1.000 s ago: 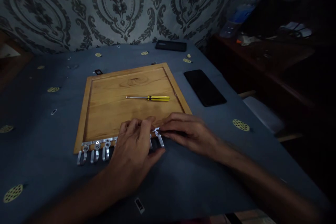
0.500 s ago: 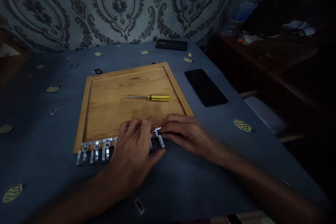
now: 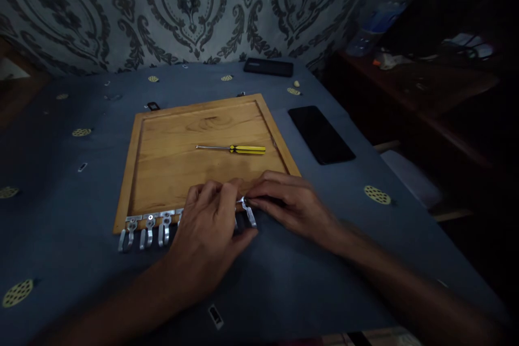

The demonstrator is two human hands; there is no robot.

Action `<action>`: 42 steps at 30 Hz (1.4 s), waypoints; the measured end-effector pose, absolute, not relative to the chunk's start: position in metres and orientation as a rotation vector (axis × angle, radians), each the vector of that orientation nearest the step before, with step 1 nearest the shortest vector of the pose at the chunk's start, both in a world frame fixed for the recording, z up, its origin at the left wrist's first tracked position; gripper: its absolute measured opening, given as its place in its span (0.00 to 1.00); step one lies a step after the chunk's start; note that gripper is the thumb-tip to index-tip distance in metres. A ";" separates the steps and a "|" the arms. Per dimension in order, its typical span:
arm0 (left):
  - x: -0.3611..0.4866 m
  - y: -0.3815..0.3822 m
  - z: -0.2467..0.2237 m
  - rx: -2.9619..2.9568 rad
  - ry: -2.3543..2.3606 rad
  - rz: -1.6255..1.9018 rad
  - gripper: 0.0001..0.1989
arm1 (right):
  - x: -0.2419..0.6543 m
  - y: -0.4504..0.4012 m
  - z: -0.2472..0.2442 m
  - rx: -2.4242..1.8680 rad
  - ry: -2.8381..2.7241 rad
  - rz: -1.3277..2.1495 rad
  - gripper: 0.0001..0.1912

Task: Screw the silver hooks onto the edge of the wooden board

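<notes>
A wooden board [image 3: 170,178] with a raised frame lies on the table. Along its near edge runs a metal hook rail [image 3: 151,218] with several silver hooks. My left hand [image 3: 206,221] is closed over the middle of the rail and hides that part. At the rail's right end, the fingers of my right hand [image 3: 287,200] are pinched together just beside the last hook [image 3: 249,215]; whatever they hold is too small or hidden to make out. A screwdriver [image 3: 247,149] with a yellow and black handle rests on the board, beyond both hands.
Right of the board lies a black phone [image 3: 322,135]. A black phone case [image 3: 268,67] is near the patterned wall. Black clips [image 3: 153,106] show at the board's far edge. A plastic bottle [image 3: 375,21] stands on a dark side table [image 3: 438,92].
My right fingertips have shifted slightly at the rail's right end. The left hand stays over the rail, and the camera view has moved a little.
</notes>
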State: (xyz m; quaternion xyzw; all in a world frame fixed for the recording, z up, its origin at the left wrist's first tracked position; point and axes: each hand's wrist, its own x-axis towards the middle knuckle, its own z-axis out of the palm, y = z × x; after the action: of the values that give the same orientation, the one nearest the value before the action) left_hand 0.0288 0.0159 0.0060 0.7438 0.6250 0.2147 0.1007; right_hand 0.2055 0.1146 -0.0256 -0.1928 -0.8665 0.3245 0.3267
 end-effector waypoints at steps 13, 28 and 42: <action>0.029 0.015 0.006 2.228 1.847 0.623 0.32 | 0.206 0.113 -0.017 -0.498 -2.433 0.717 0.09; 0.028 0.015 0.006 2.203 1.848 0.619 0.33 | 0.202 0.109 -0.014 -0.437 -2.490 0.503 0.11; 0.029 0.015 0.004 2.189 1.865 0.645 0.36 | 0.204 0.108 -0.017 -0.445 -2.505 0.445 0.12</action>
State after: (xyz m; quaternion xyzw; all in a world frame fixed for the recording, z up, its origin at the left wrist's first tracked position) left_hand 0.0288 0.0153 0.0038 0.7393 0.6297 0.2179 0.0972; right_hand 0.2038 0.1079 -0.0173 -0.1657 -0.9322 0.1655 0.2759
